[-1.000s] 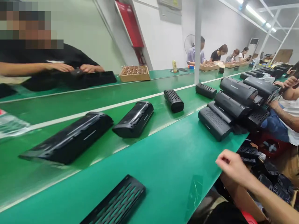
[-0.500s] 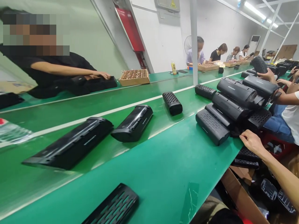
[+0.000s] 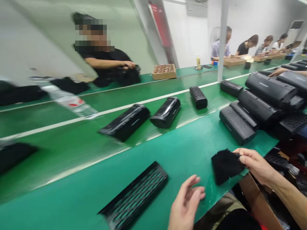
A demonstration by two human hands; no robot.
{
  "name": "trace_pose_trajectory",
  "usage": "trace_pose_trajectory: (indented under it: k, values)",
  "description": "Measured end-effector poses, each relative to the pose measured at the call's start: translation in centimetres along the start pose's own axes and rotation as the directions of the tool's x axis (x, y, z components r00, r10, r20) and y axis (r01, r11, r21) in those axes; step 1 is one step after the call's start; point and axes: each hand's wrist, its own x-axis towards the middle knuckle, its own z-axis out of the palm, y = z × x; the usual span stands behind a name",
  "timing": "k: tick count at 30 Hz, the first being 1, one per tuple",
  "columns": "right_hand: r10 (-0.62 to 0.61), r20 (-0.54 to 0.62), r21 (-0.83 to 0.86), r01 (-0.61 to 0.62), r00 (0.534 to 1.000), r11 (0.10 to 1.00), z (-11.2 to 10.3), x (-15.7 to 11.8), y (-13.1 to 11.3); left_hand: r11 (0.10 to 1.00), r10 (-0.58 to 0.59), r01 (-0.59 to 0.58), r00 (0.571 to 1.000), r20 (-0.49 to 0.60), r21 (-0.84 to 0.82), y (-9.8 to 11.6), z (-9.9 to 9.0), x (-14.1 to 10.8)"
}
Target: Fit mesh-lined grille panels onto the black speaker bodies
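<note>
Between thumb and fingers, my right hand (image 3: 255,164) pinches the edge of a flat black cloth-like piece (image 3: 225,166) over the green table's near edge. My left hand (image 3: 187,203) is to the left of that piece, fingers apart and slightly curled, holding nothing. Farther left, a black slotted cover (image 3: 139,195) lies on the green table (image 3: 187,147), its slots showing green through them. A pile of black casings (image 3: 270,89) stands beyond my right hand, with a perforated casing (image 3: 237,124) at its near side.
Black casings (image 3: 128,121) lie on the green belt (image 3: 79,143) beside a clear plastic bottle (image 3: 72,101). A person in black (image 3: 105,64) works across it. A white post (image 3: 223,41) rises behind. A cardboard box (image 3: 261,201) is below the table edge at right.
My right hand has come back from beside the pile with the black piece in it. My left hand has come into view. The view has turned left, showing more of the bottle.
</note>
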Motion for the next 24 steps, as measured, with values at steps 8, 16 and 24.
trace_pose_trajectory:
  k: [8, 16, 24]
  values:
    - [-0.061, -0.048, 0.018, 0.062, 0.997, 0.998, 2.4, 11.2, -1.0, 0.993, 0.019, -0.024, 0.999, -0.042, -0.119, 2.3, 1.5, 7.4]
    - [-0.095, -0.123, 0.074, 0.105, 0.988, 0.992, 2.2, 15.2, -1.3, 0.93, 0.291, -0.29, 0.956, 0.029, 0.224, 4.2, 2.9, 9.8]
    - [-0.026, 0.081, 0.277, 0.003, 0.996, 0.961, 2.4, 14.0, -5.9, 0.934, 0.303, -0.226, 0.912, 0.276, -0.277, 6.4, 4.0, 12.4]
